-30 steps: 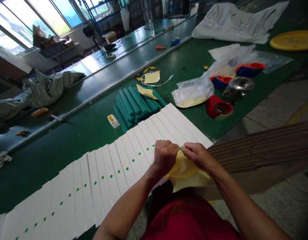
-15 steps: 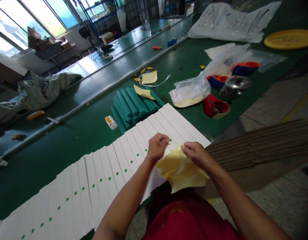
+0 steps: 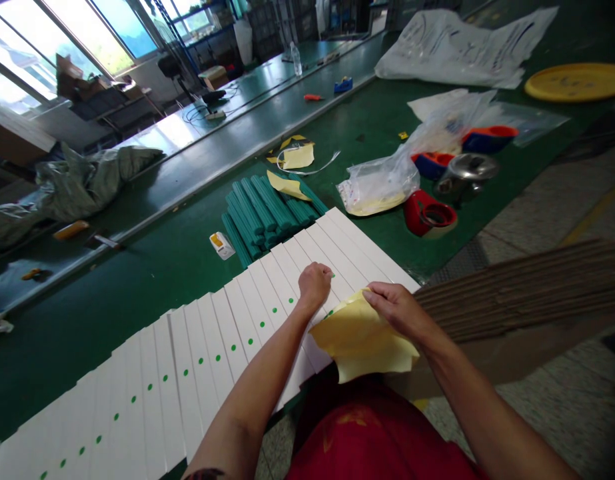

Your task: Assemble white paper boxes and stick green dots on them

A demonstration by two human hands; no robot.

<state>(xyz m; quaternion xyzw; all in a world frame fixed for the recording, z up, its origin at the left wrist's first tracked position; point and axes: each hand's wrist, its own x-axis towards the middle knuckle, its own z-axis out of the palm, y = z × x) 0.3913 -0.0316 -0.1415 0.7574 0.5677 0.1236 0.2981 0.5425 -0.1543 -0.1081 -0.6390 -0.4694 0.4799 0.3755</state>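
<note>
A long row of overlapping white boxes (image 3: 207, 333) runs diagonally over the table, many with one green dot sticker (image 3: 233, 347). My left hand (image 3: 314, 285) is closed above the boxes toward the right, with a green dot (image 3: 332, 275) at its fingertips. Pinched by its upper edge in my right hand (image 3: 391, 303) is a yellow backing sheet (image 3: 370, 340), which hangs over the boxes' near edge. Another green dot shows at the sheet's upper left edge.
Green ribbed rods (image 3: 262, 210) are piled behind the boxes. Tape dispensers (image 3: 430, 213), a steel bowl (image 3: 468, 175) and plastic bags (image 3: 387, 177) lie at the right. Stacked cardboard (image 3: 527, 300) stands right of my right arm.
My left hand has moved slightly away from the sheet, and its fingers have turned over the boxes with a green dot at their tips. My right hand still holds the sheet.
</note>
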